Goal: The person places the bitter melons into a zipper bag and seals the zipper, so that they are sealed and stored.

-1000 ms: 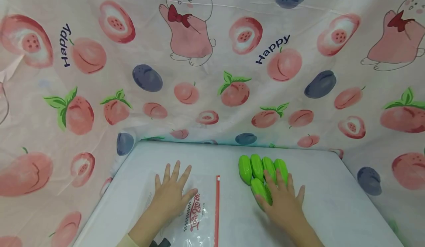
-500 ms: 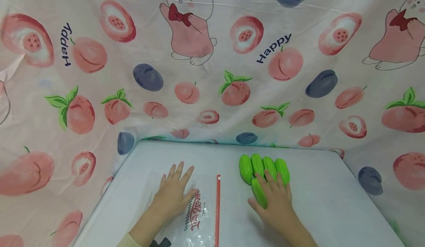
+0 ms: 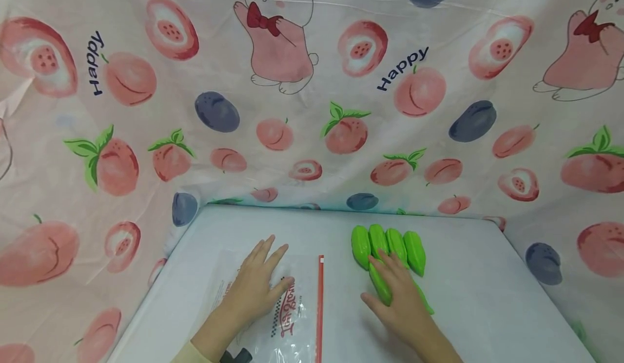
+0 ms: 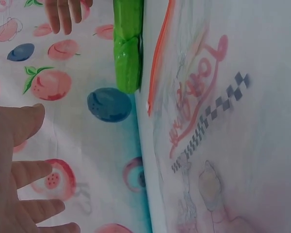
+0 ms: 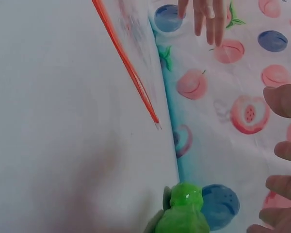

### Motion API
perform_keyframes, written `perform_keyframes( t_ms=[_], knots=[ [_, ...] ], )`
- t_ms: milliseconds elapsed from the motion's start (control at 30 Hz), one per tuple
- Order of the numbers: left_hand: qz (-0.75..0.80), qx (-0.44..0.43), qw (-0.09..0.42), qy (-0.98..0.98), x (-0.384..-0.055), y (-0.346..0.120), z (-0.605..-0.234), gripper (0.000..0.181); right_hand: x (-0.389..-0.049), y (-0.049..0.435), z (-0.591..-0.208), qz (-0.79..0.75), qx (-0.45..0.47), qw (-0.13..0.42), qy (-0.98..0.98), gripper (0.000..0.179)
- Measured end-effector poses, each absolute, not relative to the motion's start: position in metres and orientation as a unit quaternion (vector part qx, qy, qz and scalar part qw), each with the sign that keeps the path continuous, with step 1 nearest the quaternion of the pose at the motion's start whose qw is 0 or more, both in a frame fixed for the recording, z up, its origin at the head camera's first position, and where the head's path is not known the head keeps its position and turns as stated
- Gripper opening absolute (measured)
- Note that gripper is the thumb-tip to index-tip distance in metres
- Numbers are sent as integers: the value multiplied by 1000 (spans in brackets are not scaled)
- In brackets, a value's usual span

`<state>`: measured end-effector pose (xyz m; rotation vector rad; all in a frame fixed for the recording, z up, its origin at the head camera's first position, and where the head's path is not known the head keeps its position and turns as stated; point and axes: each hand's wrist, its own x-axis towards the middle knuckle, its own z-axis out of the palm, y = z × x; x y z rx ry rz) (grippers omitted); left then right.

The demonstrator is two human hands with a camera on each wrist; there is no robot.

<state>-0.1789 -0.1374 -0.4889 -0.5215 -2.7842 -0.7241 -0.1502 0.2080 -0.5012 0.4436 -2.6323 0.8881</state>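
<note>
Fruit-print cloth (image 3: pixel 312 111) hangs behind and beside a white tabletop (image 3: pixel 487 287).

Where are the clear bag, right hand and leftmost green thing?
Clear bag (image 3: pixel 288 310), head view: its printed area.
Right hand (image 3: pixel 402 296), head view: its back.
Leftmost green thing (image 3: pixel 361 247), head view: its middle.

Green pieces (image 3: pixel 379 283) partly behind fingers (image 3: pixel 392 270)

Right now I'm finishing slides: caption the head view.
Right hand over oblong green objects; left hand over red-edged clear plastic bag.
</note>
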Motion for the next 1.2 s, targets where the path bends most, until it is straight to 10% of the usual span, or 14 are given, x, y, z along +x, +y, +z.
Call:
perform_keyframes(
  t_ms=[333,1200],
  knots=[
    [-266,-177,103,-942,-180,-137,-492,72,-143,191,-488,436,49,29,-898,67],
    [-315,-213,60,-923,-179,-130,-510,55,-140,170,-511,490,61,-34,-869,55]
  ],
)
